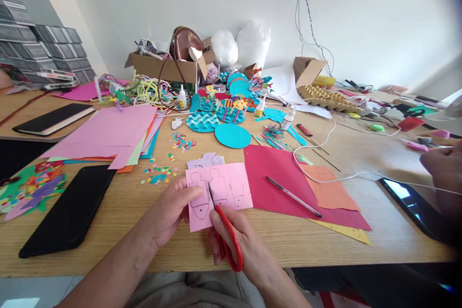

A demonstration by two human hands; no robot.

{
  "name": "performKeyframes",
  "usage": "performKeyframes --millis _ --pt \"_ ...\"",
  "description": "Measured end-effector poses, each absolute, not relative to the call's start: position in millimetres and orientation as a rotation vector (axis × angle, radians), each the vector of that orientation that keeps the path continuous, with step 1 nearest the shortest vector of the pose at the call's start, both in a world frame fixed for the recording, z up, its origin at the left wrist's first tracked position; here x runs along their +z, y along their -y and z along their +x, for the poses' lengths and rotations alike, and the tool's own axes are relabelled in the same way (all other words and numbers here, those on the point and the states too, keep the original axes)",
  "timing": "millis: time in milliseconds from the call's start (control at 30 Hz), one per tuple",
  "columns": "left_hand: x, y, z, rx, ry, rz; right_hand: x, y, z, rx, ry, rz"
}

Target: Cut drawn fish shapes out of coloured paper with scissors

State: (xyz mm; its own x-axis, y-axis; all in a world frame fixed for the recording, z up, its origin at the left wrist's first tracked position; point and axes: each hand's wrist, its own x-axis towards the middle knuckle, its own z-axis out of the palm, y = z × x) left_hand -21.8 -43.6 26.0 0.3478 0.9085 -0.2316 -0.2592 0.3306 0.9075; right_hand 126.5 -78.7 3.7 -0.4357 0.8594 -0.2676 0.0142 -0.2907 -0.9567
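Note:
My left hand (pixel 176 204) pinches the left edge of a pink sheet of paper (pixel 238 173), thumb on top. Three fish outlines are drawn on it in dark pen. In my right hand (pixel 234 231) is a pair of red-handled scissors (pixel 233 243), its dark blades pointing up over the sheet, between the left and middle fish. Just behind the sheet lie small lilac paper pieces (pixel 209 160). A large red sheet (pixel 267 168) touches the area to the right, with a pen (pixel 293 196) lying across it.
Stacked coloured paper (pixel 97 130), a black tablet-like slab (pixel 70 211) and cut scraps (pixel 34 187) lie left. Confetti dots (pixel 159 174), blue ovals (pixel 233 135) and glue bottles (pixel 288 119) are farther back. At right, a white cable (pixel 325 180) crosses near a phone (pixel 407 207) and another person's hand (pixel 442 168).

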Motion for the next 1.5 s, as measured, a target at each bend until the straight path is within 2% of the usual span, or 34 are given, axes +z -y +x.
performKeyframes --millis 1500 --pt "28.8 46.9 -20.1 0.771 -0.868 0.824 -6.0 71.8 119.4 1.778 1.269 -1.215"
